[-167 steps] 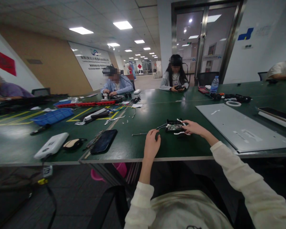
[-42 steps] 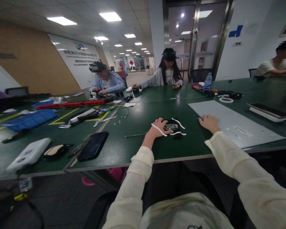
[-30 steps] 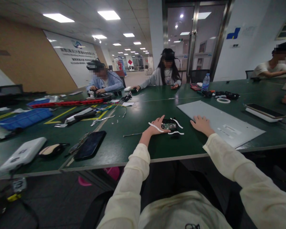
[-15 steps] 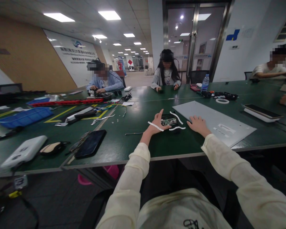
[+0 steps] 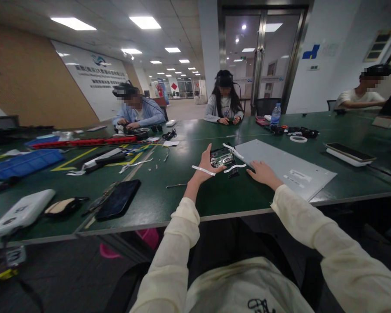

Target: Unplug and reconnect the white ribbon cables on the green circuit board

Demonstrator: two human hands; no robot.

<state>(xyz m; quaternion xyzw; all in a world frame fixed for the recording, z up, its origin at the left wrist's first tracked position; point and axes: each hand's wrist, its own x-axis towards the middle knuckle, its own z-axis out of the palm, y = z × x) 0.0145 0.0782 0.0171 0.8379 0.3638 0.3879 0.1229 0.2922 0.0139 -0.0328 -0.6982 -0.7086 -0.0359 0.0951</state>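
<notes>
My left hand (image 5: 205, 166) grips the left side of a small black device with an exposed green circuit board (image 5: 222, 160), thumb along its near edge. One white strip (image 5: 203, 170) lies across that hand. Two more white strips sit by the device, one at its far right corner (image 5: 233, 150) and one along its near right side (image 5: 235, 168). Just below it shows a small black part (image 5: 233, 173). My right hand (image 5: 263, 174) rests with fingers spread at the left edge of a flat grey panel (image 5: 278, 158), holding nothing.
A dark phone (image 5: 119, 199), a white box (image 5: 22, 211) and a blue tray (image 5: 26, 163) lie to the left. A thin cord (image 5: 176, 186) is near my left wrist. On the right are a tape roll (image 5: 298, 139), a water bottle (image 5: 275, 114) and a phone on a white box (image 5: 350, 154). Co-workers sit opposite.
The circuit-board device is now tilted, showing more of its board and the black part below it. My right hand stays by the panel. The view has shifted slightly.
</notes>
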